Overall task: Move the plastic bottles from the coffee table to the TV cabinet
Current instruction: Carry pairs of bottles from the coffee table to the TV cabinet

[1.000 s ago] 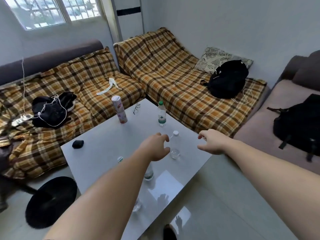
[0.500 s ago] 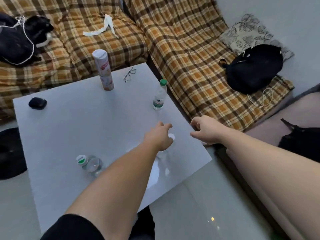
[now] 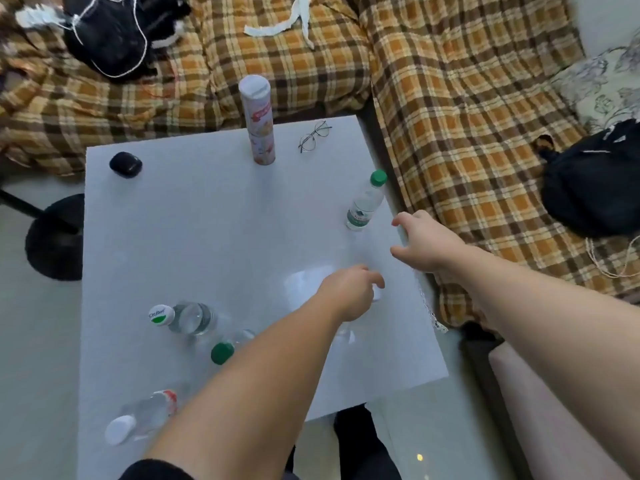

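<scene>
A home living room. A white coffee table (image 3: 207, 237) stands in the middle, and sofas draped in orange plaid covers (image 3: 450, 98) wrap around its far side and right side. A floral cushion (image 3: 602, 84) and a black bag (image 3: 588, 192) lie on the right sofa.

Both bare forearms stretch forward. The left hand (image 3: 349, 294) curls palm-down, fingers bent. The right hand (image 3: 424, 242) spreads thumb and fingers apart, empty.

The left hand (image 3: 349, 292) hides most of a clear bottle (image 3: 376, 293); its forearm masks another bottle (image 3: 221, 352), while a black bag (image 3: 595, 188) runs off frame.
</scene>
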### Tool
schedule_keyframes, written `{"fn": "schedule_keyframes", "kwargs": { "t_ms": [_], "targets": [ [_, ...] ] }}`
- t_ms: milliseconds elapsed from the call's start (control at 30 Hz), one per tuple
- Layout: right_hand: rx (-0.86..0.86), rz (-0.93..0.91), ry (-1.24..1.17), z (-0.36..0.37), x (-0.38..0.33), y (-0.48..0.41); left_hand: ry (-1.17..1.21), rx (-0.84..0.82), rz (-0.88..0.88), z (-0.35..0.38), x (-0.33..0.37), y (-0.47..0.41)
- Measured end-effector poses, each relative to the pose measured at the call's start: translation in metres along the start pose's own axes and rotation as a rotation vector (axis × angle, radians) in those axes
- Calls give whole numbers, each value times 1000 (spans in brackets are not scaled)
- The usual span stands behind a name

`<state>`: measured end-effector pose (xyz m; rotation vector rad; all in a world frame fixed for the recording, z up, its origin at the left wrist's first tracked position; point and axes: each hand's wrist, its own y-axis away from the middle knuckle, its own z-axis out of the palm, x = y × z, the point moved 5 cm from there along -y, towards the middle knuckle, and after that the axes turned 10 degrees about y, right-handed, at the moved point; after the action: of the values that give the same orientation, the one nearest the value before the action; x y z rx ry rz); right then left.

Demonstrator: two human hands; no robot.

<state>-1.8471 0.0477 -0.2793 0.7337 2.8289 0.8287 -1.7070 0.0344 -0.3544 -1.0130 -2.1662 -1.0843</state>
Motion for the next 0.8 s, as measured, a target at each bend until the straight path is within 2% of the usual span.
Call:
{"fn": "schedule_keyframes", "kwargs": {
  "t_ms": [67, 233, 333, 433, 500, 700, 800],
  "targets": [
    [62, 5, 1, -11, 0, -24, 73, 45, -36, 2, -1, 1],
    [182, -17, -39, -30, -7, -76, 133, 31, -99, 20, -6, 7],
    [153, -95, 1, -29, -22, -97, 162, -14, -152, 24, -11, 14],
    [120, -138, 76, -23, -31, -112, 57, -22, -126, 22, -14, 18],
    [96, -139, 95, -19, -30, -119, 46, 33, -141, 17, -16, 16],
    [17, -173, 41, -1, -21, -123, 203, 334, -257, -16, -23, -1],
    [35, -168, -16, 13, -13, -113, 235, 426, -278, -29, -25, -8]
  ]
}}
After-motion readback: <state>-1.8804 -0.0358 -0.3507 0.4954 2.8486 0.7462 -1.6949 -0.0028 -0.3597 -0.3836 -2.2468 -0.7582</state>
